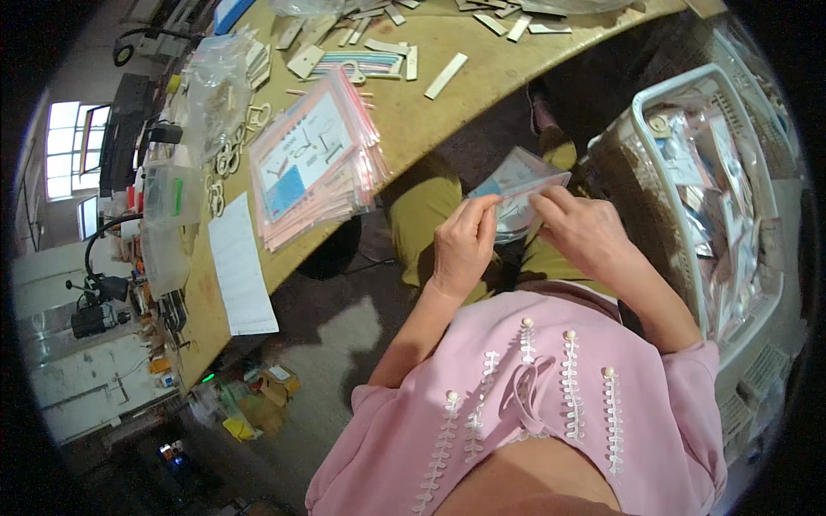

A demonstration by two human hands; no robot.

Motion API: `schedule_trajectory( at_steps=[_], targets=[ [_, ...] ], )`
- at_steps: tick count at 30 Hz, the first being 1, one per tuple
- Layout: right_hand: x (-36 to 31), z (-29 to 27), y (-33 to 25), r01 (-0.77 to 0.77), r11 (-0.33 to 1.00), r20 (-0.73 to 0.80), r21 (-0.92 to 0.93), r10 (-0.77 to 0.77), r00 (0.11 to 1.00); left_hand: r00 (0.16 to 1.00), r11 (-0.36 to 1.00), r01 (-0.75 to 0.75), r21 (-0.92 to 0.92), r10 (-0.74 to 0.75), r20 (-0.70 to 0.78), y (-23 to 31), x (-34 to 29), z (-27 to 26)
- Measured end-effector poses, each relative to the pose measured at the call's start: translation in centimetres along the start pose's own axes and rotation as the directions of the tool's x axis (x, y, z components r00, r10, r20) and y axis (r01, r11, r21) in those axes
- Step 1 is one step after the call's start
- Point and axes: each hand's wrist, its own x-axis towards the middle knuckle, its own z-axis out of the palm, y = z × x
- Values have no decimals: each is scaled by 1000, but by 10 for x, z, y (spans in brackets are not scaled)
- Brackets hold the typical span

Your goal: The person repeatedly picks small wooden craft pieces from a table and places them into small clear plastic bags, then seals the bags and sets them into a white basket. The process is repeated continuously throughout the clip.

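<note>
Above my lap I hold a clear plastic bag (516, 179) with printed paper and small parts showing through it. My left hand (465, 239) pinches the bag's near-left edge between thumb and fingers. On the other side my right hand (585, 228) is closed on the same edge at its right end. What lies inside the bag is too small to make out. A thick stack of similar flat packets (314, 163), with pink edges and printed pictures, rests on the table to the left of the bag.
On the yellowish table (404, 129) lie flat metal strips (446, 76), scissor-like handles (228, 159) and a white paper sheet (243, 271). A white plastic basket (667, 219) full of filled packets stands at my right. Cardboard and bags (258, 400) sit on the floor at left.
</note>
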Motion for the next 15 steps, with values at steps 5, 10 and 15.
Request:
schedule_trajectory(
  at_steps=[5,10,15],
  targets=[
    [-9,-1,19,73,997,66,-27,-71,995,970,990,95,-102,-69,233,-6,4,-20],
    [-19,8,30,49,997,-69,63,-45,997,926,935,-313,168,261,273,-4,61,-55],
    [-29,19,36,26,989,-203,145,4,979,897,665,-436,606,373,236,-21,167,-95]
  ],
)
